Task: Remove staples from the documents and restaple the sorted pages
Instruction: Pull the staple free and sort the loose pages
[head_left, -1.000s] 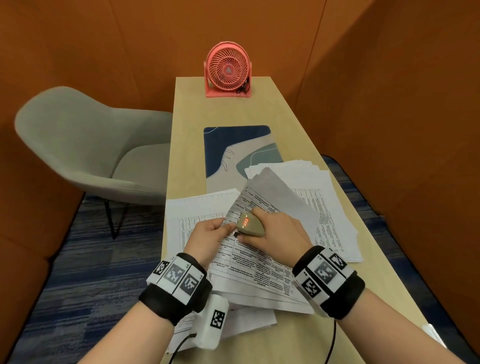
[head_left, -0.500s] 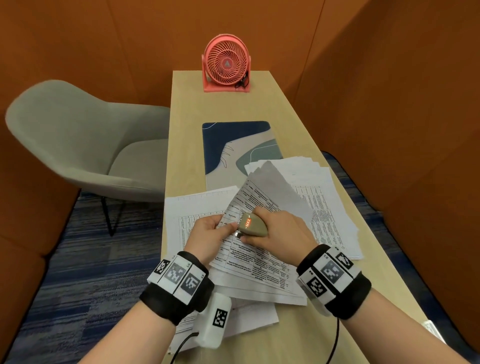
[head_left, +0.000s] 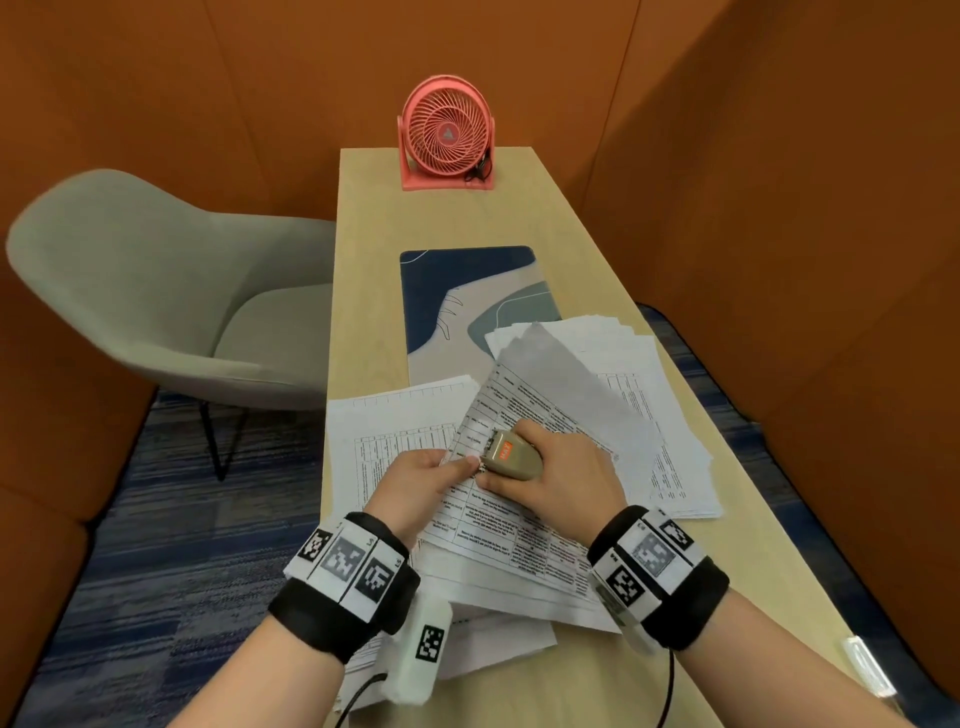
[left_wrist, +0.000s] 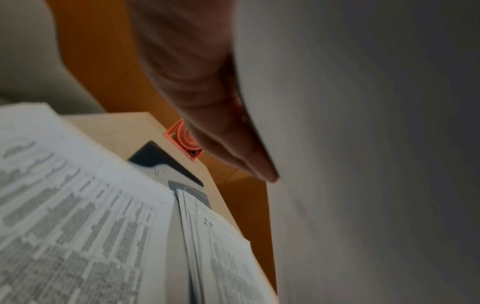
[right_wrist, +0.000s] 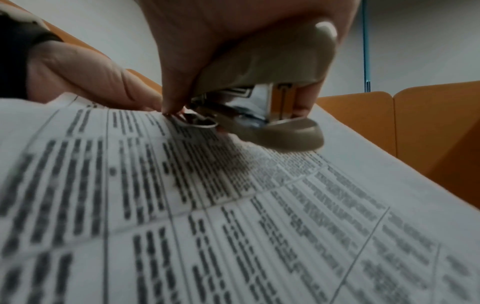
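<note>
The right hand (head_left: 558, 480) grips a small beige stapler (head_left: 511, 456) with an orange label on top, thumb on one side and fingers curled round the other, and holds its metal nose down on the near left corner of the printed document (head_left: 511, 525) that lies slanted across the middle of the wooden table (head_left: 374, 291). In the right wrist view the stapler (right_wrist: 262, 82) is tilted, its lower metal lip touching the page right at the corner, and the tip of the thumb sits just beside that lip on the paper. The left hand (head_left: 423, 480) lies immediately left of the stapler, its thumb and fingers pinching the same corner of the document; the left thumb tip nearly touches the right thumb. The two hands are thus close together over that corner. The upper pages of the document are folded back and stand up behind the stapler, showing their blank grey side (head_left: 571, 374). In the left wrist view a finger (left_wrist: 215, 115) of the left hand lies along this raised sheet. Further stacks of printed pages lie beneath and to both sides: one pile (head_left: 395, 431) left of the hands, another (head_left: 660, 415) to the right. A blue patterned mat (head_left: 467, 280) lies beyond the papers, and a pink desk fan (head_left: 447, 132) stands at the table's far end. A grey chair (head_left: 156, 291) stands left of the table.
</note>
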